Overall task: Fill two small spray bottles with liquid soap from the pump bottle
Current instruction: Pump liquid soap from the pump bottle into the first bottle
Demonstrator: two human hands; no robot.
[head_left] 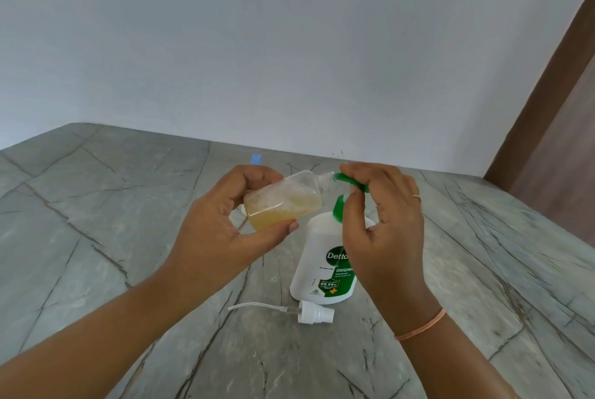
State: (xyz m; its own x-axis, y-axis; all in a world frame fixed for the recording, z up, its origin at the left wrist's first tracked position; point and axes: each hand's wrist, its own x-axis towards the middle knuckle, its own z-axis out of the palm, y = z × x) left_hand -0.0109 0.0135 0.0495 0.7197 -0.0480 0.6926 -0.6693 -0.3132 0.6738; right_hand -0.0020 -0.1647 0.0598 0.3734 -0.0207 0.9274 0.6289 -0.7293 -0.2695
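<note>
Small spray bottle point(283, 202) is in the centre of the frame, lifted over the stone table point(96, 205) and tilted, its open neck touching the nozzle of the green pump head point(349, 183). Our left hand point(225, 221) grips its body with curled fingers and thumb. Our right hand point(383, 228) curls its fingers over the pump head of the white Dettol pump bottle point(322, 253), which stands just below. We judge that the filling is in hand, with the bottle about half full of yellowish soap. Next we must press gently and keep neck and nozzle together. Its white spray cap point(314, 313) lies at lower centre.
</note>
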